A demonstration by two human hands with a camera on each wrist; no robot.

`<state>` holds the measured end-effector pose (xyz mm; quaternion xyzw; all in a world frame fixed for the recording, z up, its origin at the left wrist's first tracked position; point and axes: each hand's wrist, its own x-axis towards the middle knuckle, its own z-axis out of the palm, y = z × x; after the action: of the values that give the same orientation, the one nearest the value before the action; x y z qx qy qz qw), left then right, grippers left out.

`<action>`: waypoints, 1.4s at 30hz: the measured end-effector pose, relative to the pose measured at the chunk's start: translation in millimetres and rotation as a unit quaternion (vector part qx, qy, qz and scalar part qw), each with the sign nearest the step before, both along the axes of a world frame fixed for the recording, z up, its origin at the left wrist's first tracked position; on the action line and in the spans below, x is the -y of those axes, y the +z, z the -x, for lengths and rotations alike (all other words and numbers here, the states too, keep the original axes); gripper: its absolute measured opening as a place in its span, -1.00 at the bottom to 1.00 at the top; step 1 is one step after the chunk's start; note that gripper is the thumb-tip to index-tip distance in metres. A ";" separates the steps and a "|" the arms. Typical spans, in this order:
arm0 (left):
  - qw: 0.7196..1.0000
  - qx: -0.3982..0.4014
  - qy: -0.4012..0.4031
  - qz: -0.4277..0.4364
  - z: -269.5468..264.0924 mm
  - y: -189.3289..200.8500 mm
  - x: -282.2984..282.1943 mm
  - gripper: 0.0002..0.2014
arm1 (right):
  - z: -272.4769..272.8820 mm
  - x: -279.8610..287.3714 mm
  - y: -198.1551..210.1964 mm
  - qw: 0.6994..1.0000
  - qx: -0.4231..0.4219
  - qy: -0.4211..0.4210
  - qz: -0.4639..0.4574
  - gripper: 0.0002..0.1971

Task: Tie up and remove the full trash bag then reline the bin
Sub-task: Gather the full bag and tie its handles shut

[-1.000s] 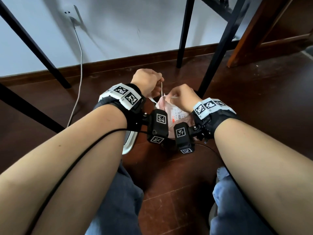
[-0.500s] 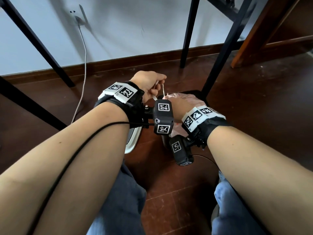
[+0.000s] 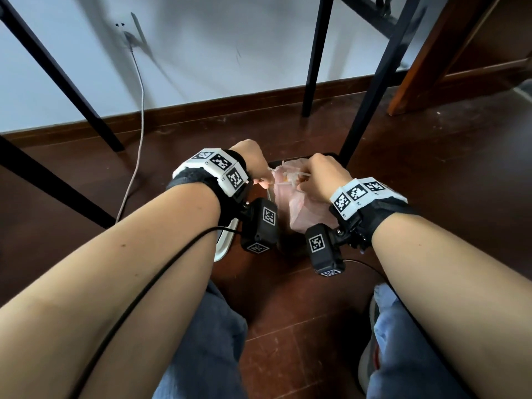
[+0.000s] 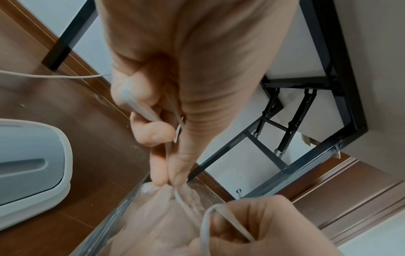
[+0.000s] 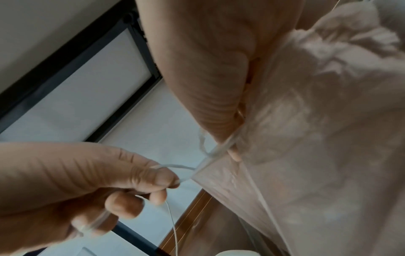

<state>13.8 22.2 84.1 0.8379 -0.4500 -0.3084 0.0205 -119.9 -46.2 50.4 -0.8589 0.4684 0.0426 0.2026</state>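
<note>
A pink translucent trash bag (image 3: 305,210) stands in a dark bin (image 3: 329,154) on the floor between my knees. Its white drawstring (image 4: 186,207) runs from the gathered bag mouth to both hands. My left hand (image 3: 260,180) pinches one strand between thumb and forefinger, with more string wound over its curled fingers (image 4: 153,131). My right hand (image 3: 305,180) grips the other strand as a loop (image 4: 210,218) just right of the bag mouth. In the right wrist view the right hand (image 5: 233,149) pinches the string against the bag (image 5: 317,121), and the left hand (image 5: 173,180) pulls its strand leftward.
A white bin lid (image 3: 226,243) lies on the dark wood floor left of the bin. Black metal table legs (image 3: 371,82) rise just behind the bin and at the left. A white cable (image 3: 138,116) hangs from a wall socket down to the floor.
The hands were overlapped half a second ago, the right tucked under the left wrist. Now they sit side by side, apart, with the drawstring stretched between them over the bag mouth.
</note>
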 end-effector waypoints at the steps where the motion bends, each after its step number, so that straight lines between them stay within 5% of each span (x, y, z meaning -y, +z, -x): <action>1: 1.000 0.016 -0.010 -0.009 -0.9 0.6 1.4 -0.71 | 1.7 2.3 -1.6 1.000 -0.007 -0.002 0.006 -0.83; 5: 0.999 0.034 0.003 -0.020 -7.2 -6.3 4.7 -0.85 | 13.6 9.3 0.4 0.999 -0.031 -0.002 0.016 -0.98; 9: 0.998 -0.035 0.052 -0.022 -10.2 -12.3 7.2 -0.69 | 20.0 13.9 0.6 0.999 -0.032 -0.006 -0.010 -0.92; 16: 0.993 -0.059 0.082 0.060 -11.8 -15.1 10.7 -0.71 | 3.6 4.8 12.5 0.993 0.111 -0.011 -0.026 -0.78; 20: 0.990 -0.056 0.092 0.096 -9.7 -9.1 9.1 -0.83 | -5.5 -5.4 11.4 0.999 0.050 0.002 -0.018 -0.82; 26: 0.999 0.019 0.041 -0.004 -7.1 -4.2 8.1 -0.55 | -7.3 -11.2 5.9 0.998 0.051 0.030 -0.011 -0.79; 32: 0.999 0.019 0.004 -0.030 -5.2 3.7 7.9 -0.61 | -0.4 -4.4 7.3 0.999 0.020 0.040 -0.012 -0.86; 42: 0.995 0.031 0.090 0.019 -7.6 2.8 -2.8 -0.64 | 8.7 6.2 5.6 0.999 -0.017 -0.002 -0.041 -0.80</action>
<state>21.4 25.0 86.9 0.8837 -0.3790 -0.2702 0.0499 -128.6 -52.5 56.0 -0.8483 0.4710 0.0761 0.2297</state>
